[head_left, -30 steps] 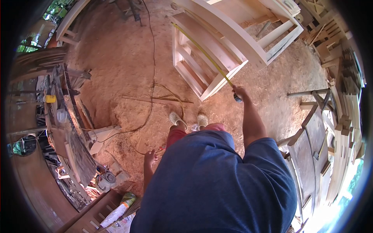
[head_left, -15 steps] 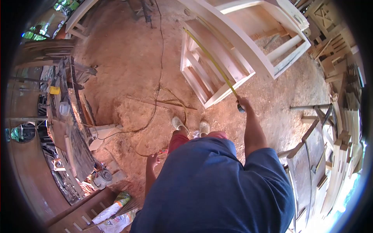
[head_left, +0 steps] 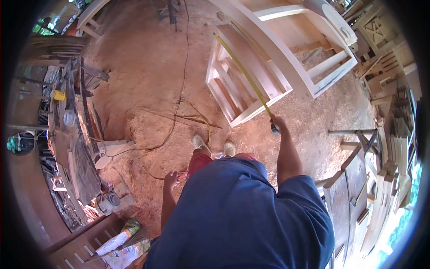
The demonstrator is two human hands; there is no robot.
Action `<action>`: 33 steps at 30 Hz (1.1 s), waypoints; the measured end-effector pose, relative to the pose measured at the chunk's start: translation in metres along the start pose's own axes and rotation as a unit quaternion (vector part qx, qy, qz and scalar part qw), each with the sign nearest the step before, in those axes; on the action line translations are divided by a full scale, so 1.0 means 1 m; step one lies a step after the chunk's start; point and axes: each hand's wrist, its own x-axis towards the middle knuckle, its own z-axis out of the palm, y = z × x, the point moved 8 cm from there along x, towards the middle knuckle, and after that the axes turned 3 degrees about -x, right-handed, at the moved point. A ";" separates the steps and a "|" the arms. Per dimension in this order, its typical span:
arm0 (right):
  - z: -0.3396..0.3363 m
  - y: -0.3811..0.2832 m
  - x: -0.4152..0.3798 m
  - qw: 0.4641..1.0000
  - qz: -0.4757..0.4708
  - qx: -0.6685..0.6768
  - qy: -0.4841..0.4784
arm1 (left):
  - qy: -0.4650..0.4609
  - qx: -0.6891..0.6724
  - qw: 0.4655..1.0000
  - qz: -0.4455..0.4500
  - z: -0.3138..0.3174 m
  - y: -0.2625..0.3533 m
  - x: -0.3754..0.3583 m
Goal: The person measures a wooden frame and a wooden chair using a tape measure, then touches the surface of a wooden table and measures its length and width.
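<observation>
My right hand is closed around a tape measure with a dark case. Its yellow blade is drawn out and runs away from me, along a pale wooden frame with slats and panels, to the frame's far end. My left hand hangs low beside my body, fingers curled; whether anything is in them is too small to see. Just past it, a small red and pale thing shows near the floor.
A curved pale wooden piece rises beside the frame. A cable and a thin wood strip lie on the dirt floor before my feet. To the left is a cluttered bench; stacked boards and panels stand at right.
The whole view has shifted slightly left. My left hand has risen a little beside my body. The tape remains drawn out along the frame, with my right hand still on its case.
</observation>
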 end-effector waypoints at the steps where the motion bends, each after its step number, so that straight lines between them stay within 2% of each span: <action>1: 0.000 0.002 0.004 1.000 0.003 -0.009 0.015 | -0.003 -0.004 1.000 -0.011 -0.001 0.001 -0.003; 5: -0.003 -0.003 -0.005 1.000 0.007 -0.002 0.020 | 0.023 0.042 0.998 -0.036 -0.022 -0.021 0.015; 13: 0.001 -0.004 -0.009 1.000 0.012 -0.018 -0.002 | 0.037 0.005 0.998 -0.056 -0.044 -0.020 0.021; 15: 0.004 -0.001 -0.008 0.999 0.033 -0.003 -0.034 | 0.042 -0.007 0.997 -0.067 -0.049 -0.012 0.026; 18: 0.006 -0.003 -0.003 0.999 0.009 -0.003 -0.037 | 0.045 0.010 0.998 -0.046 -0.059 0.019 0.029; 19: 0.006 -0.008 -0.005 1.000 -0.006 -0.004 -0.028 | 0.019 0.033 0.998 -0.045 -0.063 0.031 0.034; 22: 0.007 -0.025 -0.014 0.999 -0.049 0.010 -0.007 | 0.064 0.050 0.997 -0.013 -0.073 0.075 0.041; 23: 0.010 -0.034 -0.013 0.996 -0.086 0.022 -0.001 | 0.062 0.061 0.996 0.000 -0.074 0.088 0.048; 24: 0.012 -0.040 -0.019 0.998 -0.054 0.039 -0.006 | 0.056 0.056 0.997 0.016 -0.074 0.099 0.054; 25: 0.013 -0.057 -0.029 0.992 -0.092 0.086 0.001 | 0.048 0.052 0.997 0.033 -0.071 0.111 0.059; 26: 0.012 -0.073 -0.053 0.989 -0.040 0.141 -0.023 | 0.037 0.050 0.997 0.049 -0.063 0.128 0.064; 27: 0.016 -0.088 -0.058 0.978 -0.105 0.175 -0.038 | 0.032 0.067 0.996 0.051 -0.055 0.146 0.063; 28: 0.027 -0.100 -0.072 0.957 -0.048 0.262 -0.117 | 0.018 0.071 0.995 0.071 -0.043 0.167 0.065; 30: 0.019 -0.144 -0.120 0.931 -0.058 0.310 -0.183 | -0.011 0.079 0.991 0.110 -0.021 0.202 0.071; 31: 0.024 -0.153 -0.122 0.921 -0.096 0.327 -0.188 | -0.041 0.052 0.990 0.125 -0.007 0.219 0.076; 33: 0.009 -0.190 -0.165 0.903 -0.122 0.349 -0.220 | -0.043 0.092 0.982 0.160 0.018 0.262 0.077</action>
